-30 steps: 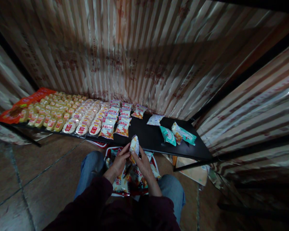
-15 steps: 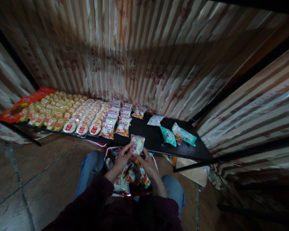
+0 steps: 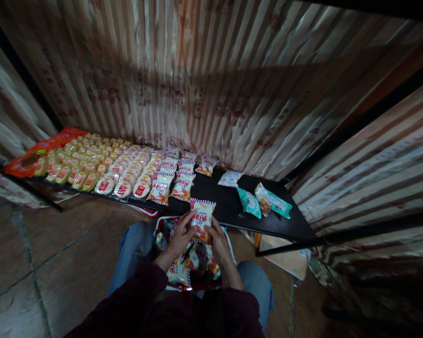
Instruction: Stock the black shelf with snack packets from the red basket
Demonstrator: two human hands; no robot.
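Between my two hands is a small white snack bag with red lettering and striped ends, its printed face turned up. My left hand grips its left side, and my right hand grips its right side. Below them, between my knees, a red-and-white basket holds many similar bags, partly hidden by my hands. Just beyond the held bag is the black shelf. Matching snack bags lie on it in two columns, with a single bag behind to their right.
Left on the shelf are rows of round white packets, yellow packets and an orange bag. To the right lie a pale bag, two teal bags and a white-orange bag. A striped curtain hangs behind.
The held snack bag has been turned flatter, so more of its printed face shows. Both hands have shifted to grip its sides. The view has moved slightly.
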